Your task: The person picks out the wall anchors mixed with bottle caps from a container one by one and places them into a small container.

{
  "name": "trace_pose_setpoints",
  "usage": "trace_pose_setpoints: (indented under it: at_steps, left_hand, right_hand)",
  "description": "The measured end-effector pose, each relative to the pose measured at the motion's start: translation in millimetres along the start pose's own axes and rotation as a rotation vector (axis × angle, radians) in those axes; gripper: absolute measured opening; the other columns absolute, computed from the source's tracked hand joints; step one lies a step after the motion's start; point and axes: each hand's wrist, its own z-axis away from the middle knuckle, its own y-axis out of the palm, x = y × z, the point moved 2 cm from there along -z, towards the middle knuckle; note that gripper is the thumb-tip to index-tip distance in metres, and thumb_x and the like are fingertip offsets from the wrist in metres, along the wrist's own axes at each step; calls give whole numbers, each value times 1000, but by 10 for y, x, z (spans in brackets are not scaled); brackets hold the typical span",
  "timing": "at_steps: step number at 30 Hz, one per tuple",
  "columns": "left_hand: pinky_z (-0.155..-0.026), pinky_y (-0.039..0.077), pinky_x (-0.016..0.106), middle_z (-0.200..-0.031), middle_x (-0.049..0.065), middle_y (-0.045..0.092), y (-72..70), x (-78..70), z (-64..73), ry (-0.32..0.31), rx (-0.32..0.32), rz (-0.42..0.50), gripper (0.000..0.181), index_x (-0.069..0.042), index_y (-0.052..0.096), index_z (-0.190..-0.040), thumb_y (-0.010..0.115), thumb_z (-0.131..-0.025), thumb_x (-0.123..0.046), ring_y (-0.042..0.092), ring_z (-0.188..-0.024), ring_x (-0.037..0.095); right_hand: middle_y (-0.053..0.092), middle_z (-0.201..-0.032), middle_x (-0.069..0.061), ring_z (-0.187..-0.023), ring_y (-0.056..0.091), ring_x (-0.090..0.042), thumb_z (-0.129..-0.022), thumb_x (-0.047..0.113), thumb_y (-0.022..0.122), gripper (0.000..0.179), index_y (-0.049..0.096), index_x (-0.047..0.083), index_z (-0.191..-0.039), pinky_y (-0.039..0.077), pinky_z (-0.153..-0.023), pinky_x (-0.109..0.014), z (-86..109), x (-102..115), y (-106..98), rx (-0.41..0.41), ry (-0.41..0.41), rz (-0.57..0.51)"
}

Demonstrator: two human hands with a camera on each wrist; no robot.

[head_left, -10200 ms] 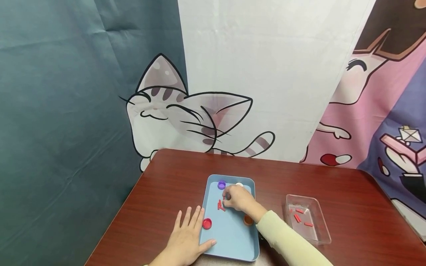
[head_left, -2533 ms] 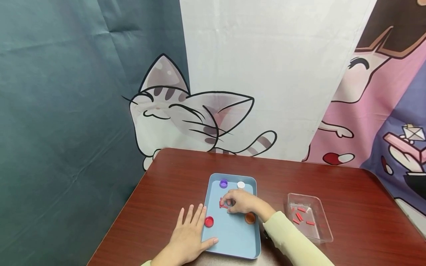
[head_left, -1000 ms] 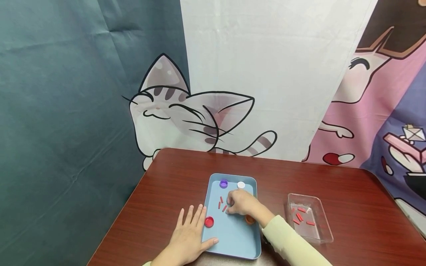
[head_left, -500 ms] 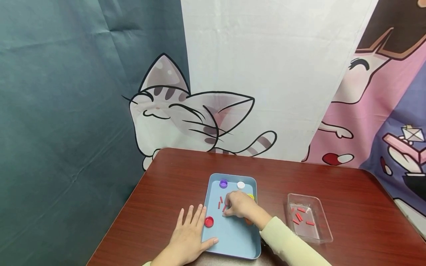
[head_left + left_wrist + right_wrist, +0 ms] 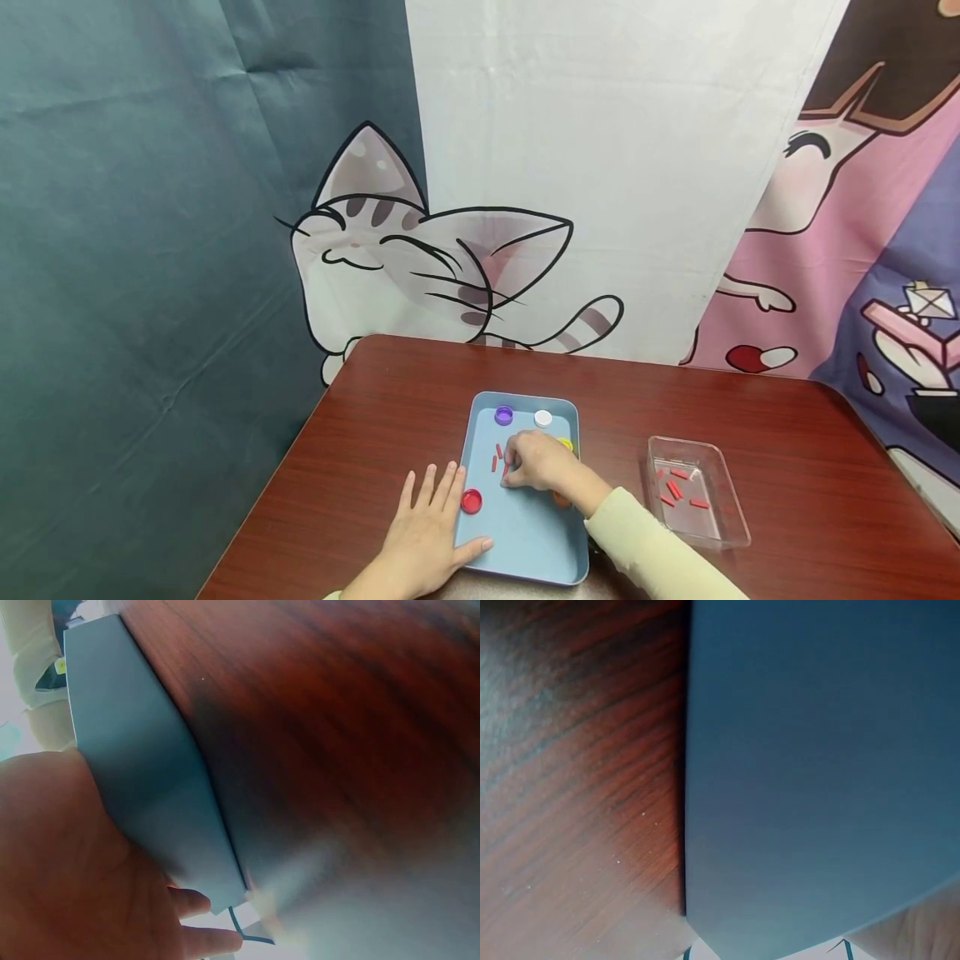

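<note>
A light blue tray [image 5: 517, 542] lies on the table with small red sticks in its middle. My right hand [image 5: 542, 461] reaches over the tray, thumb and forefinger pinching one red stick [image 5: 506, 470]. Just left of those fingertips lie two more, a lower red stick [image 5: 494, 463] and an upper red stick [image 5: 498, 451]. My left hand [image 5: 420, 537], fingers spread, rests along the tray's left edge near the red cap [image 5: 471, 501]. In the left wrist view, the left hand [image 5: 90, 877] is against the tray's outer wall [image 5: 150, 765]. The right wrist view mostly shows tray wall [image 5: 817, 750].
A purple cap [image 5: 503, 415] and a white cap [image 5: 543, 418] sit at the tray's far end. My right hand partly covers a yellow cap [image 5: 566, 443] and an orange-brown cap [image 5: 561, 499]. Right of the tray, a clear plastic box [image 5: 693, 523] holds several red sticks.
Since a second ago, my right hand has shifted slightly left and nearer, onto the slanted red stick. Earlier, the bunched sticks were spread apart. The left hand stays put.
</note>
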Motion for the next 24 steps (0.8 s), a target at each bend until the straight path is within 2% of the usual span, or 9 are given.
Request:
trace_pose_setpoints:
  at_steps: [11,20,24]
  left_hand:
    - [-118,15,66,-163,14,34,0,-5,2,0,2,-8,101,-5,34,-157,48,-89,-78,30,-148,43]
    - [-118,14,66,-163,14,33,-4,-8,-7,-5,14,-2,101,-5,33,-158,48,-90,-77,29,-149,43]
    - [-118,14,66,-163,14,34,0,-7,-5,-4,12,-5,101,-5,33,-157,48,-89,-78,30,-149,43]
  right_hand:
    - [53,-68,7,-63,48,-9,-73,36,90,33,63,17,-75,42,-56,-27,-1,18,24,-19,-14,31]
    - [53,-71,7,-65,49,-10,-75,32,86,27,64,17,-77,44,-57,-26,-17,23,35,-12,33,58]
    - [53,-72,7,-66,49,-9,-76,28,86,25,64,16,-80,44,-58,-24,13,7,13,-14,5,16]
